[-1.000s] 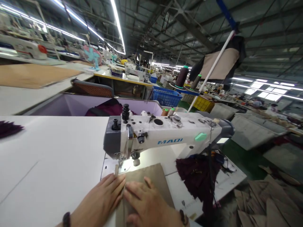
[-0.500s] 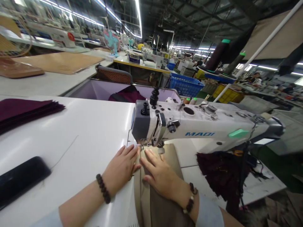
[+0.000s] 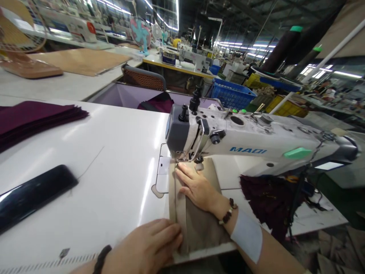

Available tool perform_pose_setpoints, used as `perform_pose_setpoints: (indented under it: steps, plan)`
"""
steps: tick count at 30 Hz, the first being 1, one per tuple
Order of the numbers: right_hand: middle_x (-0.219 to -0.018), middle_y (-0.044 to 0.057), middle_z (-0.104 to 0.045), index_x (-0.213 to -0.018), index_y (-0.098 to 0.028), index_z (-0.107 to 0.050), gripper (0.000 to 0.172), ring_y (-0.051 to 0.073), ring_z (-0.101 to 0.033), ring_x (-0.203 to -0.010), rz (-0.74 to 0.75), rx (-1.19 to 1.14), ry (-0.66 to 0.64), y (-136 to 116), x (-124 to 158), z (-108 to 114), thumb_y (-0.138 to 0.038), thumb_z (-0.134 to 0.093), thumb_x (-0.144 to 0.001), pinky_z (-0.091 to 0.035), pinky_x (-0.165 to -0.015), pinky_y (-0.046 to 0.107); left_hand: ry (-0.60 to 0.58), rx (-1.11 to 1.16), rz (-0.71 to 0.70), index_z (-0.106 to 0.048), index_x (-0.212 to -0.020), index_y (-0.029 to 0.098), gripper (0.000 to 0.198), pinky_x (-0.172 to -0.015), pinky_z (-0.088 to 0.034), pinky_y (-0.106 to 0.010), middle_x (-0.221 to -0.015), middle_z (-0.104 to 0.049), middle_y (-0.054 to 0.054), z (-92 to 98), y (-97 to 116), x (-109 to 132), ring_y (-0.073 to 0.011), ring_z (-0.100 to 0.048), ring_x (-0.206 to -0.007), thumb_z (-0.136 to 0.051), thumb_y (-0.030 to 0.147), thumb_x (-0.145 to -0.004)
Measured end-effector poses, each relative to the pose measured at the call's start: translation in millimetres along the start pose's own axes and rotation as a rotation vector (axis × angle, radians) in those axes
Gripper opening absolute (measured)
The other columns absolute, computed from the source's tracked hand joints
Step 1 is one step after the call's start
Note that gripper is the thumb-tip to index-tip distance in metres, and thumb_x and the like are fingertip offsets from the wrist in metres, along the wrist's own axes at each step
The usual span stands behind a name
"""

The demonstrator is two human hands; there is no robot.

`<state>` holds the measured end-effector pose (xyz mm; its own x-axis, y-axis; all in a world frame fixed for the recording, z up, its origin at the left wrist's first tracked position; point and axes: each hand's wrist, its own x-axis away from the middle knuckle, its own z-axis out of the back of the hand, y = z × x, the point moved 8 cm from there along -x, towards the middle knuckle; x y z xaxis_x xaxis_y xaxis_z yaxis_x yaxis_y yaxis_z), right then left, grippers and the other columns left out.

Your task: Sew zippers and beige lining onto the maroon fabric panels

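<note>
Tan cloth [image 3: 203, 226], held flat
The left hand [image 3: 149, 243] rests on its left edge, pinching or not I cannot tell; beyond, the right hand [image 3: 197, 187] lies open on top, seemingly steadying it under the sewing machine [image 3: 242, 139] ahead.

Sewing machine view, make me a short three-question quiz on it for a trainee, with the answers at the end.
1. Which hand is nearer the sewing machine?
2. Fill in: the blue lettering on the sewing machine reads ____.
3. True or false: the maroon stack lies on the white table.

Key:
1. The right hand, which lies flat on the beige fabric; the left hand is farther back, toward the table's front edge.
2. MAQI.
3. True.
</note>
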<state>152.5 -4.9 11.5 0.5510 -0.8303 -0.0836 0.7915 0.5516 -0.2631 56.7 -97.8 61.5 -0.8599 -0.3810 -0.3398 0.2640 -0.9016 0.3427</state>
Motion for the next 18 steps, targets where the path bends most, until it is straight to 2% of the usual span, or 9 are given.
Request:
perform_pose_setpoints:
  steps: [6, 11, 14, 16, 18]
  plan:
    - [-0.145, 0.009, -0.019, -0.137, -0.017, -0.029, 0.051, 0.019, -0.018, -0.133, -0.012, 0.040, -0.027, 1, -2, -4, -0.040, -0.036, -0.092, -0.018, -0.107, 0.047, 0.010, 0.097, 0.051, -0.056, -0.112, 0.022, 0.031, -0.077, -0.050, -0.017, -0.093, -0.066, -0.002, -18.8, 6, 16, -0.0129, -0.060, -0.078, -0.031, 0.029, -0.095]
    - [-0.145, 0.005, -0.020, -0.135, -0.023, -0.032, 0.047, 0.019, -0.016, -0.133, 0.004, 0.028, -0.075, -9, 4, -2, -0.038, -0.038, -0.091, -0.016, -0.107, 0.049, -0.027, 0.092, 0.000, -0.059, -0.105, 0.019, 0.028, -0.085, -0.047, -0.016, -0.101, -0.066, -0.002, -15.6, 14, 17, -0.0123, -0.061, -0.085, -0.034, 0.026, -0.095]
    - [-0.143, 0.002, -0.027, -0.135, -0.023, -0.031, 0.045, 0.016, -0.018, -0.133, 0.088, -0.025, -0.147, -34, 33, -6, -0.038, -0.034, -0.093, -0.013, -0.109, 0.047, -0.062, 0.109, 0.026, -0.060, -0.102, 0.020, 0.026, -0.084, -0.047, -0.015, -0.099, -0.066, -0.002, -12.6, 10, 20, -0.0119, -0.061, -0.089, -0.036, 0.023, -0.094]
    - [-0.142, 0.002, -0.029, -0.135, -0.020, -0.031, 0.045, 0.015, -0.018, -0.133, 0.143, -0.061, -0.184, -56, 61, -14, -0.038, -0.031, -0.094, -0.010, -0.110, 0.044, -0.046, 0.123, 0.102, -0.059, -0.106, 0.021, 0.026, -0.082, -0.048, -0.015, -0.102, -0.065, -0.003, -14.4, -3, 25, -0.0118, -0.061, -0.090, -0.038, 0.017, -0.091]
    - [-0.141, 0.003, -0.030, -0.135, -0.017, -0.029, 0.047, 0.014, -0.016, -0.133, 0.197, -0.082, -0.179, -78, 88, -23, -0.039, -0.030, -0.094, -0.005, -0.110, 0.042, 0.018, 0.089, 0.170, -0.054, -0.116, 0.022, 0.034, -0.084, -0.048, -0.018, -0.113, -0.061, -0.004, -19.5, -19, 31, -0.0130, -0.059, -0.096, -0.040, 0.013, -0.087]
